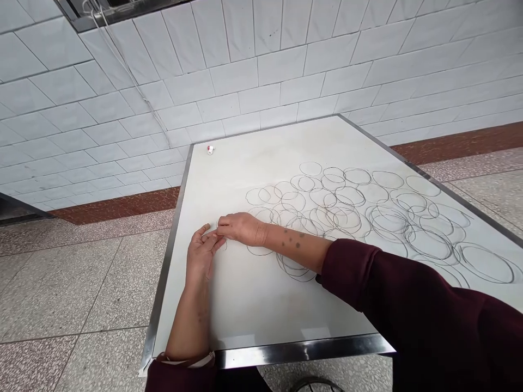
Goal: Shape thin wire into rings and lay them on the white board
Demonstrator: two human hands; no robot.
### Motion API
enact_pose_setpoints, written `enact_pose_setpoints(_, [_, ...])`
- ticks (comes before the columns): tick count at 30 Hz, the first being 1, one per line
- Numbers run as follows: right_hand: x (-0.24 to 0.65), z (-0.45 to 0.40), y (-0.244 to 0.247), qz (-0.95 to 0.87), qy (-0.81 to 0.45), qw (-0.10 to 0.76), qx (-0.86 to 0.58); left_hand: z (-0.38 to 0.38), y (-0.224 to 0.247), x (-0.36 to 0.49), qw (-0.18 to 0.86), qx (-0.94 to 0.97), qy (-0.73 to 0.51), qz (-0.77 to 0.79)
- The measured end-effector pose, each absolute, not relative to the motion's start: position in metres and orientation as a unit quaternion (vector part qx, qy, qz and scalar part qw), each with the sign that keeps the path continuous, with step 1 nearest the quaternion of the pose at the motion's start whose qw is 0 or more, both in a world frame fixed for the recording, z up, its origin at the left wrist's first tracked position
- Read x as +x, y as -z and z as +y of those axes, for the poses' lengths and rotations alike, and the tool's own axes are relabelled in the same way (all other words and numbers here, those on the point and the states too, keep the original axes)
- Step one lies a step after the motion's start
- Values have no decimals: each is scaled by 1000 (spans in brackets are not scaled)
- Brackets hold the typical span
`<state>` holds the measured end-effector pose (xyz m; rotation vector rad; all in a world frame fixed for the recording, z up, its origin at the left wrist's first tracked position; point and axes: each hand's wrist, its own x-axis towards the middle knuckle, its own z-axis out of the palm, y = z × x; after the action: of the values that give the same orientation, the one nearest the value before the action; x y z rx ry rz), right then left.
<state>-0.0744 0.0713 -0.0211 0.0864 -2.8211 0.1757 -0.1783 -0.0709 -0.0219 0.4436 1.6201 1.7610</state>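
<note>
My left hand [200, 253] and my right hand [239, 227] meet above the left part of the white table. Their fingertips pinch together on a thin dark loop [226, 246], of which only short arcs show beside the fingers. The rest of it is hidden by the hands. To the right, under and beyond my right forearm, many thin dark rings [350, 196] lie flat and overlap in a loose spread. Whether they are wire or cord I cannot tell.
The white table [245, 321] has a metal edge. A small red and white object [210, 149] sits near its far left corner. Behind stands a tiled wall [229, 92] with hanging cables [134, 81]. Below the near edge, a round dark rim [316, 384] shows.
</note>
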Motion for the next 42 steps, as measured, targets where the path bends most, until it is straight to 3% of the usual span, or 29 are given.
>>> enact_pose_setpoints(11, [-73,70,21,-986,-72,142,38,-77,18,-177,334,178,-667,642])
enact_pose_setpoints(23, [-79,64,24,-968,-183,171,-3,-75,17,-173,289,169,-669,664])
enact_pose_setpoints(30, [-71,52,26,-927,-302,220,-36,-75,19,-172,289,147,-695,642])
enact_pose_setpoints(34, [-71,41,26,-819,-481,252,-185,-75,17,-171,281,125,-714,629])
enact_pose_setpoints(42, [-85,38,35,-732,-610,176,-249,-74,15,-167,272,123,-716,632])
